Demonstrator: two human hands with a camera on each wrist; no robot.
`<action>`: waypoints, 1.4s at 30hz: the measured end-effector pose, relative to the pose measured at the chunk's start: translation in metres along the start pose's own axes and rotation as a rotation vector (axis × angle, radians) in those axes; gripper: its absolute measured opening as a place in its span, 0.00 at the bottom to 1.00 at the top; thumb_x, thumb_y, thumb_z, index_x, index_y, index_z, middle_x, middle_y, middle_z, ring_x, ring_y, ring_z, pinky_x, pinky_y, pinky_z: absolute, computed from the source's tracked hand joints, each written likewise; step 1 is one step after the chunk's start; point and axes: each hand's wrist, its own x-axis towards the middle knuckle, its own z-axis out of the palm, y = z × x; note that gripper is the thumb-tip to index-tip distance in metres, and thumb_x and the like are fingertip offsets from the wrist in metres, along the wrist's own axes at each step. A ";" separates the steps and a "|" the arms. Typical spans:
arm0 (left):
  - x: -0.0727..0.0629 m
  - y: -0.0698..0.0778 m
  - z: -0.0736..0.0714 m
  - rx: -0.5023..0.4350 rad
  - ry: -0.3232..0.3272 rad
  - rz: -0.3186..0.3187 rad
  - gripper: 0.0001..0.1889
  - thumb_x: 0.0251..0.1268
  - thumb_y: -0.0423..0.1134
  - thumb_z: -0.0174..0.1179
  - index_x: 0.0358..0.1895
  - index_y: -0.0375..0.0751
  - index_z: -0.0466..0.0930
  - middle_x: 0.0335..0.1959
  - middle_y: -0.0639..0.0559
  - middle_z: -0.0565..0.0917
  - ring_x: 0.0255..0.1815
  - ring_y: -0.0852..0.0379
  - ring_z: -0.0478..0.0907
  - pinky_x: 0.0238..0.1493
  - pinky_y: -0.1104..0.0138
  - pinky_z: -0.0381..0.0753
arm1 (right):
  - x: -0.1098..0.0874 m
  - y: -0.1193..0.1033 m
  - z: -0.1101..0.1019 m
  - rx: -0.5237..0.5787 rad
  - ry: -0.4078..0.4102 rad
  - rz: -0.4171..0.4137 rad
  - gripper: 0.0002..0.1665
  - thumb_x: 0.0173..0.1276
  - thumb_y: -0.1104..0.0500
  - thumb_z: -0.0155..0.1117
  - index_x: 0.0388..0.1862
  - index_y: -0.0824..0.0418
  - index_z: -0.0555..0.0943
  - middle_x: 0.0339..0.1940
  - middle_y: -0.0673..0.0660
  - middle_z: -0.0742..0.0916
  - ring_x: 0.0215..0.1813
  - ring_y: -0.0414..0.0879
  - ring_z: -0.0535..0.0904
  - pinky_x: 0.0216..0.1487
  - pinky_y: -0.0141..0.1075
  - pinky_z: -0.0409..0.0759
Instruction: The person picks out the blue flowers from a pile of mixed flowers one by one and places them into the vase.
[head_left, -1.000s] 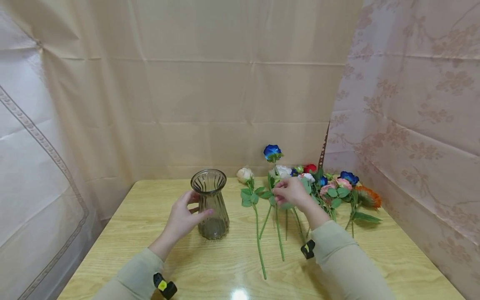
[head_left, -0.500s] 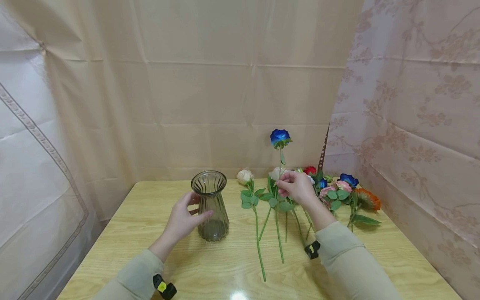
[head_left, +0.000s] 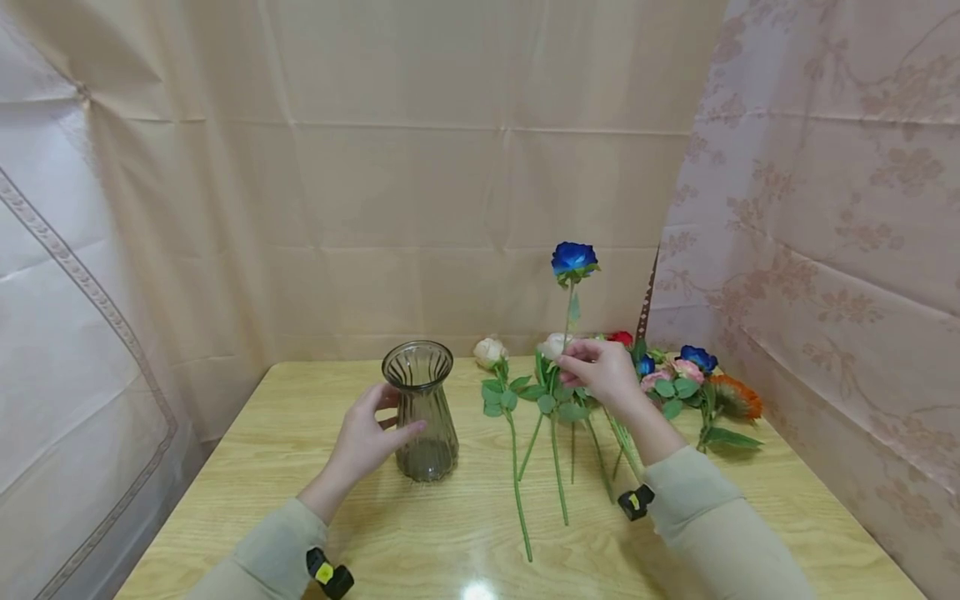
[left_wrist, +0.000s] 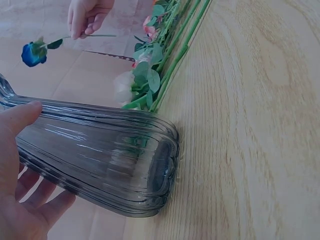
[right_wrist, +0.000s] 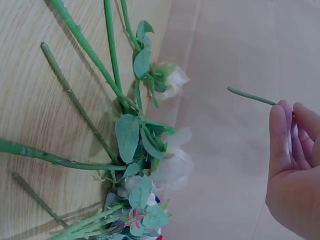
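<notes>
A grey, ribbed glass vase stands upright on the wooden table. My left hand holds it from the left, thumb across the near side and fingers round the far side. In the left wrist view nothing shows inside the vase. My right hand pinches the stem of a blue rose above the flower pile, the bloom upright. A short end of the rose's stem sticks out below the fingers in the right wrist view.
A pale cream rose lies to the right of the vase, its stem toward me. Further right, several flowers overlap, among them a pink bloom, another blue rose and an orange flower. A beige curtain hangs behind the table.
My right hand has lifted the blue rose up out of the pile and slightly right. The left hand and the vase have stayed in place.
</notes>
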 end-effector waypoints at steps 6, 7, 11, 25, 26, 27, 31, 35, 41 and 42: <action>0.000 0.000 0.000 0.007 0.005 -0.003 0.33 0.55 0.46 0.79 0.64 0.46 0.75 0.58 0.48 0.78 0.59 0.45 0.77 0.55 0.53 0.84 | -0.006 0.002 -0.004 0.005 -0.008 -0.022 0.10 0.70 0.63 0.71 0.42 0.70 0.84 0.33 0.63 0.88 0.35 0.58 0.88 0.36 0.44 0.89; 0.000 0.000 0.000 0.007 0.005 -0.005 0.33 0.55 0.46 0.79 0.64 0.46 0.75 0.58 0.48 0.78 0.59 0.45 0.77 0.55 0.53 0.84 | -0.007 0.002 -0.004 0.000 -0.012 -0.023 0.10 0.70 0.62 0.71 0.42 0.70 0.84 0.33 0.63 0.88 0.35 0.59 0.88 0.36 0.44 0.89; 0.000 0.001 0.000 0.006 0.001 -0.014 0.33 0.56 0.46 0.79 0.64 0.47 0.75 0.58 0.48 0.78 0.59 0.46 0.77 0.56 0.53 0.83 | -0.011 0.004 -0.004 -0.009 -0.031 -0.018 0.11 0.70 0.60 0.72 0.42 0.69 0.85 0.32 0.62 0.89 0.35 0.60 0.88 0.36 0.42 0.89; 0.000 0.002 -0.001 0.003 -0.004 -0.030 0.34 0.56 0.47 0.79 0.65 0.48 0.74 0.59 0.49 0.77 0.60 0.47 0.76 0.57 0.52 0.83 | -0.027 0.017 0.008 -0.014 -0.146 0.007 0.12 0.68 0.59 0.74 0.41 0.69 0.86 0.33 0.60 0.89 0.40 0.65 0.87 0.43 0.50 0.88; 0.000 0.001 -0.001 0.004 -0.005 -0.030 0.34 0.56 0.47 0.79 0.65 0.48 0.74 0.59 0.49 0.77 0.60 0.47 0.76 0.57 0.52 0.83 | -0.029 0.018 0.009 -0.031 -0.152 0.005 0.13 0.68 0.58 0.74 0.41 0.68 0.86 0.32 0.59 0.89 0.39 0.64 0.87 0.42 0.49 0.88; 0.000 0.001 -0.001 0.002 -0.007 -0.030 0.34 0.56 0.47 0.78 0.65 0.48 0.74 0.59 0.49 0.77 0.60 0.47 0.76 0.57 0.52 0.83 | -0.030 0.019 0.010 -0.042 -0.156 0.008 0.12 0.68 0.58 0.74 0.41 0.68 0.87 0.32 0.59 0.89 0.39 0.63 0.87 0.42 0.49 0.88; 0.000 0.002 0.000 -0.003 -0.010 -0.024 0.34 0.56 0.48 0.79 0.65 0.48 0.74 0.59 0.49 0.78 0.60 0.46 0.76 0.57 0.52 0.83 | -0.037 0.021 0.013 -0.071 -0.176 0.022 0.11 0.68 0.57 0.74 0.39 0.66 0.87 0.31 0.59 0.88 0.37 0.60 0.87 0.42 0.50 0.88; -0.001 0.002 0.000 -0.005 -0.006 -0.023 0.34 0.55 0.47 0.79 0.65 0.47 0.74 0.59 0.49 0.78 0.60 0.46 0.76 0.57 0.52 0.83 | -0.040 0.022 0.015 -0.070 -0.193 0.033 0.10 0.68 0.57 0.74 0.38 0.65 0.87 0.32 0.61 0.88 0.35 0.56 0.87 0.43 0.50 0.88; -0.001 0.001 0.000 -0.004 -0.005 -0.020 0.34 0.55 0.47 0.79 0.64 0.47 0.74 0.59 0.49 0.78 0.60 0.46 0.76 0.57 0.52 0.83 | -0.043 0.021 0.016 -0.064 -0.193 0.033 0.11 0.68 0.56 0.74 0.38 0.64 0.87 0.32 0.61 0.88 0.35 0.59 0.87 0.41 0.47 0.88; -0.001 0.001 0.000 -0.002 -0.005 -0.019 0.34 0.55 0.47 0.79 0.64 0.47 0.74 0.59 0.49 0.78 0.60 0.46 0.76 0.57 0.53 0.83 | -0.044 0.021 0.016 -0.062 -0.194 0.032 0.12 0.67 0.56 0.75 0.38 0.64 0.87 0.32 0.61 0.88 0.36 0.60 0.87 0.41 0.46 0.88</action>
